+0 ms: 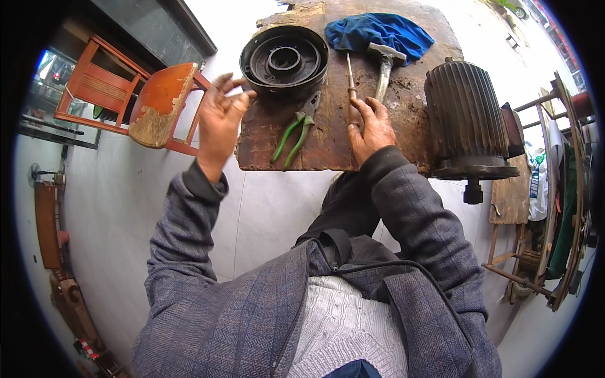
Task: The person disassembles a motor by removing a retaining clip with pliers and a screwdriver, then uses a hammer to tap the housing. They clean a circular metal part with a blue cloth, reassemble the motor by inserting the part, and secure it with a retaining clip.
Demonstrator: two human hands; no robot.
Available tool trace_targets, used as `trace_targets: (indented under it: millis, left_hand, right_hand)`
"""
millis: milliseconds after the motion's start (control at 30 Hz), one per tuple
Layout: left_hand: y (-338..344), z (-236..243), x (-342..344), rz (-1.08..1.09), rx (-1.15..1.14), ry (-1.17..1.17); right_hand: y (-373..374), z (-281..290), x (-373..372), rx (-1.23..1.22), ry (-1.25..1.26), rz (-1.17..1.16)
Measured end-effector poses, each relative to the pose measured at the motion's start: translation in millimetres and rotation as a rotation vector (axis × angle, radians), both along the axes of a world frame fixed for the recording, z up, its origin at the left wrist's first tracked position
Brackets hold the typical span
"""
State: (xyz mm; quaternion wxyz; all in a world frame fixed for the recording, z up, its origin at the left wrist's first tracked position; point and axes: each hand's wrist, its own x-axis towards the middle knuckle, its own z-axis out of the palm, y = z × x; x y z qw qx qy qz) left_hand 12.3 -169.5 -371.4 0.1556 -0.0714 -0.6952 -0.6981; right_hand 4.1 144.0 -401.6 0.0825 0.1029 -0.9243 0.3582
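Observation:
My right hand (372,129) is closed around the handle of a thin screwdriver (350,80), whose shaft points away from me on the worn wooden tabletop (261,148). My left hand (219,123) is raised at the left edge of the table, fingers apart, beside a greasy round metal end cover (283,60) with concentric rings. Green-handled pliers (291,136) lie between my hands. A hammer (384,66) lies just beyond my right hand, its head against a crumpled blue cloth (378,34). A dark finned electric motor (465,120) occupies the table's right end.
An orange wooden chair (157,101) with a scuffed seat stands left of the table. At right are a metal frame (554,189), a wooden board (509,201) and a white bag. Wooden furniture (47,227) lines the far left. Dark scraps and dirt lie on the tabletop.

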Motion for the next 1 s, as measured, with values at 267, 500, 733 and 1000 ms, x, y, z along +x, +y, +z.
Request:
trace_targets:
  millis: [267, 500, 733, 1000]
  left_hand:
    - [-44, 8, -97, 0.198, -0.58, 0.03]
    - [-34, 5, -143, 0.279, -1.399, 0.001]
    - [-5, 24, -142, 0.382, -1.65, 0.29]
    - [36, 26, -146, -0.042, -1.588, -0.03]
  right_hand:
    - [20, 37, 6, 0.079, -0.164, 0.117]
    - [7, 55, -30, 0.118, -0.084, 0.173]
    - [-3, 47, -67, 0.148, -0.099, 0.153]
    - [-27, 41, -89, 0.107, -0.12, 0.09]
